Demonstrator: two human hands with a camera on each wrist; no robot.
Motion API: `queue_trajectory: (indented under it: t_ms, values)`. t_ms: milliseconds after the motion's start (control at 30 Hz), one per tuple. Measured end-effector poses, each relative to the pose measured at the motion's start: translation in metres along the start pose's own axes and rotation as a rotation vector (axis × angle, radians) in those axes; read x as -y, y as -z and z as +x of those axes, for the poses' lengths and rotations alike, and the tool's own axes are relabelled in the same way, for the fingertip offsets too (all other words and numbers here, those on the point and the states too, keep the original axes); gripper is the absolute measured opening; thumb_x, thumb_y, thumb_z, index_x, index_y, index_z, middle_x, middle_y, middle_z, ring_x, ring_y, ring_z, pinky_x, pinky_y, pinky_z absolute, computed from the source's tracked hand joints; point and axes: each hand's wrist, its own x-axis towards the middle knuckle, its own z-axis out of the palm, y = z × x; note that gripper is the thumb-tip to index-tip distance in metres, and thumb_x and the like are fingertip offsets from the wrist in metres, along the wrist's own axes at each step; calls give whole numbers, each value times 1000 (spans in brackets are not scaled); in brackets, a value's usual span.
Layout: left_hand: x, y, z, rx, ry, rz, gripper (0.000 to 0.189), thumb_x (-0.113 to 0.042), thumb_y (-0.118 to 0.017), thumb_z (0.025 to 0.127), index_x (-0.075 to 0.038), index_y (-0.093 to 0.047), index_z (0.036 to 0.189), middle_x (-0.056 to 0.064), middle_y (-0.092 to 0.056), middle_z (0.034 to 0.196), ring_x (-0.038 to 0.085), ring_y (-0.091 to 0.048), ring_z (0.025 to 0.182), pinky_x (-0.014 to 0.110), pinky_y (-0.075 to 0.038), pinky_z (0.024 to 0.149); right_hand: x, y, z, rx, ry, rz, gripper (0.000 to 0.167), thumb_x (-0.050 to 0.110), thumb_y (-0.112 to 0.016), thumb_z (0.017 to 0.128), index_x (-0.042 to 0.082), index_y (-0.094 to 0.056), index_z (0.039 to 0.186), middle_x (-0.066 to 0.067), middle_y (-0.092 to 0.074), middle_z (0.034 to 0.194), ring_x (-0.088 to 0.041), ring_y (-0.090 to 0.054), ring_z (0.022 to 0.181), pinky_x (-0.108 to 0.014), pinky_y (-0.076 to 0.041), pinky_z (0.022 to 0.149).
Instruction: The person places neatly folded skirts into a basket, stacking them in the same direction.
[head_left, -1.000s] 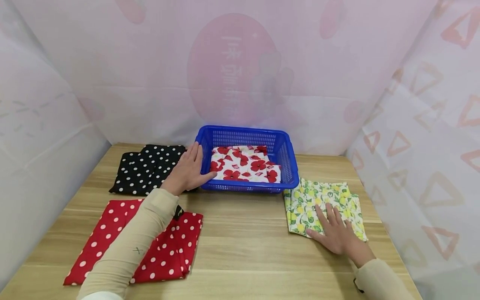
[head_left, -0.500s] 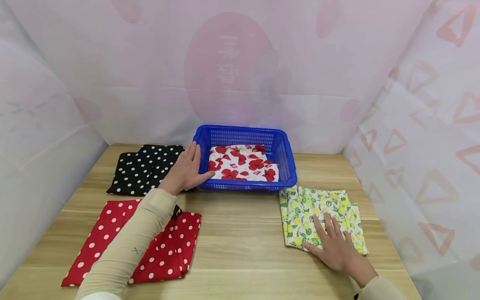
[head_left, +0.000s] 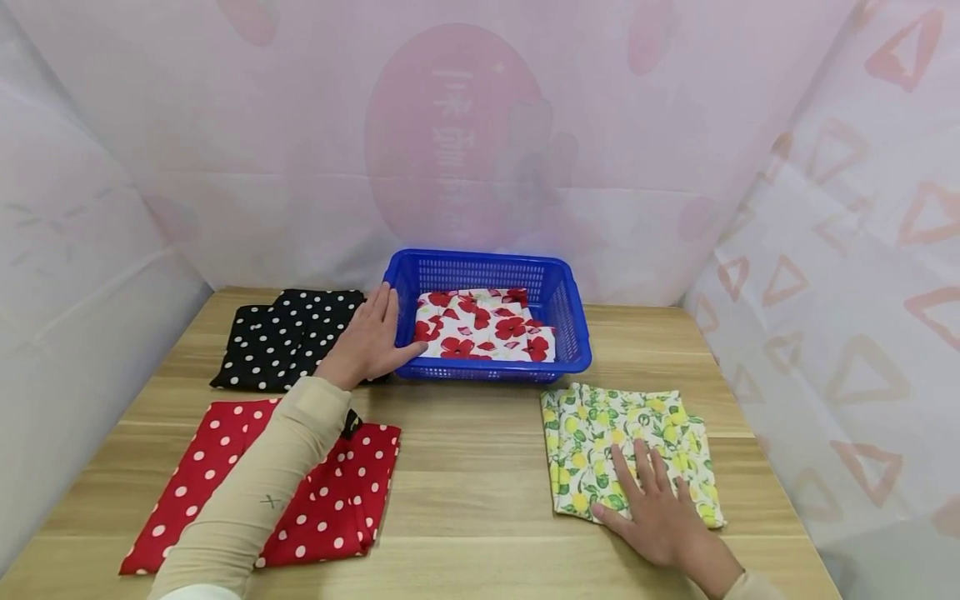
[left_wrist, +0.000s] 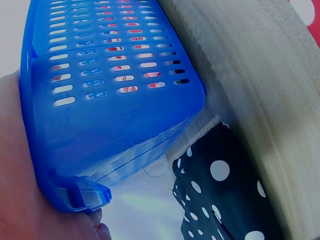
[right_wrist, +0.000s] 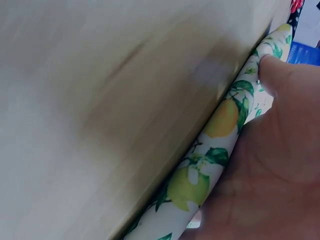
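"Pale printed walls (head_left: 225, 108) are flanking that wood-grain table (head_left: 465, 508)."
"At right, the spread-fingered right hand (head_left: 654, 518) is resting on folded white lemon-print cloth (head_left: 588, 442); the straight-fingered left hand (head_left: 366, 337) is touching the blue plastic basket (head_left: 480, 369), stretching left-to-right."

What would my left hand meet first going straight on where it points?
Most likely the blue basket: the left hand rests against its left rim, though depth is hard to judge.
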Motion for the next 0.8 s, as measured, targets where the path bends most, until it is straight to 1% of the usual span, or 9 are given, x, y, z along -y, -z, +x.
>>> queue_trajectory:
  t_ms: [267, 467, 567, 800]
  values:
    - [0, 0, 0, -5, -3, 6, 111, -66, -51, 97, 8, -4, 166, 28, 0, 176, 47, -6, 164, 61, -10, 134, 18, -4, -2, 30, -19, -2, 99, 77, -45, 99, 14, -16, 171, -29, -5, 175, -57, -7, 160, -89, -18, 113]
    - [-2, 1, 1, -6, -9, 5, 111, -66, -50, 98, 9, -4, 165, 28, -1, 176, 47, -6, 164, 61, -11, 134, 35, -6, -3, 42, -22, 3, 99, 78, -44, 99, 15, -17, 170, -28, -7, 176, -56, -9, 161, -88, -19, 113]
    - [-3, 0, 0, 0, -5, 4, 111, -65, -51, 98, 8, -3, 166, 28, 0, 176, 47, -5, 165, 60, -11, 134, 44, -8, -1, 48, -27, -1, 100, 78, -44, 99, 15, -17, 170, -27, -8, 176, -55, -10, 161, -88, -21, 113]
    - [-3, 2, -2, 0, 5, 1, 111, -65, -51, 97, 7, -3, 166, 27, 0, 177, 46, -5, 165, 59, -11, 134, 68, -13, 5, 54, -10, -8, 99, 79, -45, 98, 17, -18, 171, -23, -7, 177, -52, -9, 162, -87, -19, 115]
